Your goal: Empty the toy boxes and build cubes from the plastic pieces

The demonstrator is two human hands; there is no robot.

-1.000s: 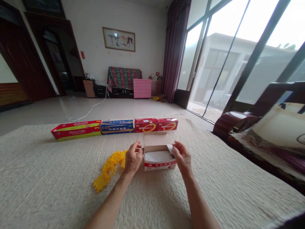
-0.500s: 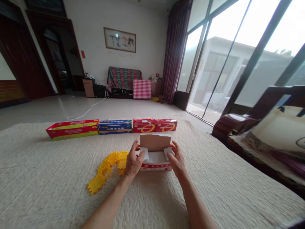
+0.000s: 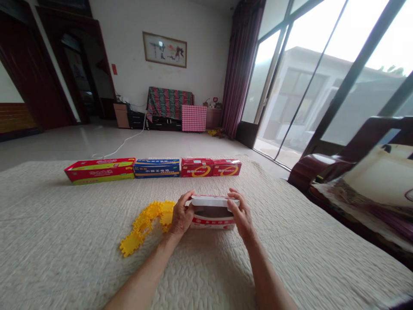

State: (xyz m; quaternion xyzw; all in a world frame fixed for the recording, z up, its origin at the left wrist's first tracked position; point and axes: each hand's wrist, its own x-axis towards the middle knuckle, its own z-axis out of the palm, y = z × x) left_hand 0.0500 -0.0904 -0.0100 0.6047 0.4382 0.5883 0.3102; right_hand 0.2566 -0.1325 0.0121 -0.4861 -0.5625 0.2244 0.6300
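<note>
A small red-and-white cardboard box (image 3: 212, 222) sits on the cream quilted cover before me. Its lid (image 3: 214, 201) is tilted forward over the opening, with a dark gap left under its front edge. My left hand (image 3: 183, 214) grips the box and lid at the left end, fingers behind and thumb in front. At the right end my right hand (image 3: 241, 212) has its thumb on the lid's front flap and its fingers over the top. Yellow interlocking plastic pieces (image 3: 143, 221) lie in a curved chain just left of my left hand.
Along the far part of the quilted cover (image 3: 97, 224) stand a red-and-green box (image 3: 101, 171), a blue box (image 3: 157, 168) and two red boxes (image 3: 196, 168) in a row. A dark wooden armchair (image 3: 309, 165) stands at the right. A white cord (image 3: 124, 143) runs over the floor behind.
The lid, upright at the back with the side flaps showing, has come forward and down over the box opening. Both hands have moved up onto its ends.
</note>
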